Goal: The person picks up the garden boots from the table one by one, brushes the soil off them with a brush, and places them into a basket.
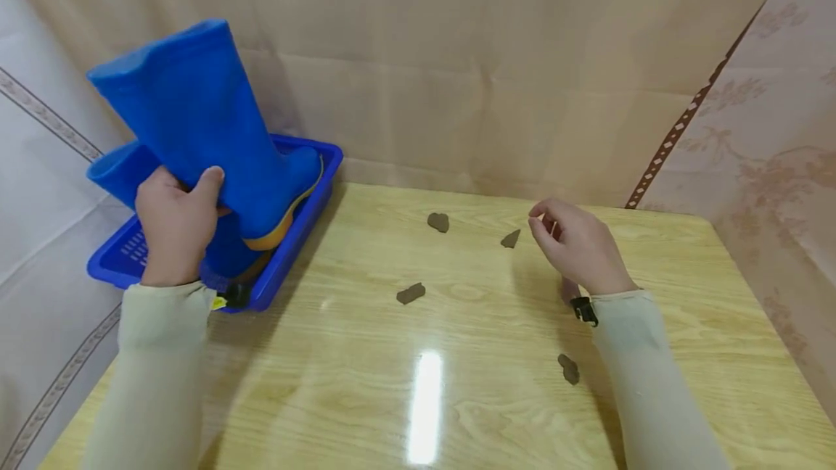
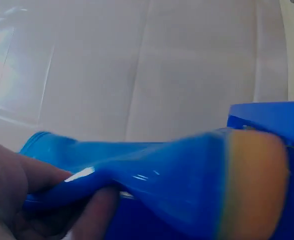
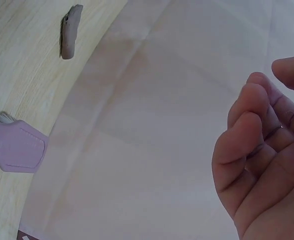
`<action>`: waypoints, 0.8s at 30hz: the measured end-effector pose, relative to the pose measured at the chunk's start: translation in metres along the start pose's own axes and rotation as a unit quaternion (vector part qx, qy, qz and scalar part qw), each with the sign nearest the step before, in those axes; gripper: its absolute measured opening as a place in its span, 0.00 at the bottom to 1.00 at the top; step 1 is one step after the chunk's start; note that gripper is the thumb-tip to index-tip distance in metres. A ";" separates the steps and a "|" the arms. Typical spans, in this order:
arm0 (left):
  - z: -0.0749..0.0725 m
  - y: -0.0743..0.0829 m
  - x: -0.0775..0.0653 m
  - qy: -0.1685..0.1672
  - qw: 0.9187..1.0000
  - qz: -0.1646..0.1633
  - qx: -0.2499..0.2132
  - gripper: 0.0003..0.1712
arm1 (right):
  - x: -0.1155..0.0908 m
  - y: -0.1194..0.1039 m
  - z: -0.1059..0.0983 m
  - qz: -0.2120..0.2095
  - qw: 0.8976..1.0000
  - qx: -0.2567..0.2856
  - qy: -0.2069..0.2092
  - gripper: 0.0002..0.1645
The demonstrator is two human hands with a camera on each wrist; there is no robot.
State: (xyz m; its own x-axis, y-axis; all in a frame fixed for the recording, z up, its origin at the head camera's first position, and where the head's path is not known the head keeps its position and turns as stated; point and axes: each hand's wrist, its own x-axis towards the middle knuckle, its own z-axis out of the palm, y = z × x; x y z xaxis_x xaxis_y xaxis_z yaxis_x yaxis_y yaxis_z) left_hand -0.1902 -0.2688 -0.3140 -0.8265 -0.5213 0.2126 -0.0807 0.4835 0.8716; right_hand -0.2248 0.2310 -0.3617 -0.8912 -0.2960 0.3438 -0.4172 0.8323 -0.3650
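My left hand (image 1: 178, 220) grips a blue rain boot (image 1: 196, 100) by its shaft, thumb on the near side. The boot leans with its opening up to the left and its yellow-orange sole (image 2: 254, 185) toward the basket. Under it, a second blue boot (image 1: 120, 165) lies in the blue plastic basket (image 1: 107, 267), partly covered by the hand and first boot. Over the right of the table my right hand (image 1: 578, 241) hovers with loosely bent fingers and nothing in them. Below its wrist lies a purple brush (image 3: 17, 145), mostly hidden in the head view.
Several flat brown pieces lie scattered on the wooden table (image 1: 353, 368): one piece (image 1: 511, 238) near my right fingertips, others at the back (image 1: 438, 222), middle (image 1: 411, 293) and front right (image 1: 569, 369). Cloth curtains (image 1: 418, 71) hang behind the table and at both sides.
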 end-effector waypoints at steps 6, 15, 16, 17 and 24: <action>-0.007 -0.011 0.002 -0.091 0.993 -0.036 0.069 0.44 | 0.000 0.003 -0.001 0.002 1.000 -0.002 -0.003 0.15; -0.019 -0.033 0.001 -0.299 0.937 -0.073 0.166 0.59 | 0.001 0.003 -0.001 -0.005 1.000 0.001 -0.007 0.15; -0.019 -0.033 -0.001 -0.310 0.935 -0.073 0.155 0.60 | 0.001 0.004 0.000 -0.006 1.000 0.001 -0.009 0.16; -0.019 -0.032 -0.004 -0.317 0.934 -0.068 0.147 0.61 | 0.001 0.004 0.001 -0.005 1.000 0.001 -0.010 0.15; -0.015 -0.027 -0.017 -0.243 0.959 0.011 0.145 0.50 | 0.000 0.005 0.001 -0.002 1.000 0.005 -0.021 0.14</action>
State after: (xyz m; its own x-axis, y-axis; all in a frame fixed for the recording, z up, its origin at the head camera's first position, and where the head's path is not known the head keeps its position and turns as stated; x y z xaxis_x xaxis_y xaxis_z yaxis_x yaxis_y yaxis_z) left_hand -0.1655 -0.2837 -0.3341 -0.9862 -0.1530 -0.0630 -0.1534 0.7026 0.6948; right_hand -0.2272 0.2347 -0.3642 -0.8960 -0.3194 0.3085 -0.4227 0.8264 -0.3720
